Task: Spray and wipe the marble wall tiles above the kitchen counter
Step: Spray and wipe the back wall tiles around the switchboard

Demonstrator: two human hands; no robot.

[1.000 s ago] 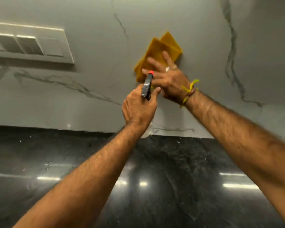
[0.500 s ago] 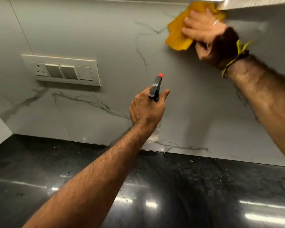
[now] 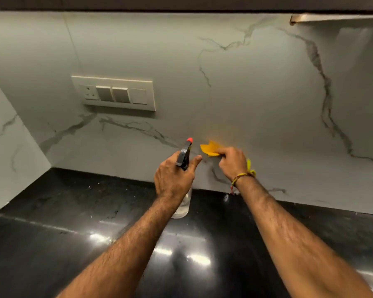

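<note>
While gripping the spray bottle [image 3: 184,168] in the left hand [image 3: 173,179], fingers curled round its neck, red nozzle toward the marble wall [image 3: 256,93]. Right hand [image 3: 233,161] low on the wall just above the black counter [image 3: 73,211], fingers bunched, pinching the blurred yellow cloth [image 3: 210,149]. Switch plate [image 3: 114,93] up left.

Arms: bare, hairy, no sleeves showed.
Right wrist, centre-right of frame: a yellow-and-red thread band [image 3: 242,176] with loose yellow ends.
</note>
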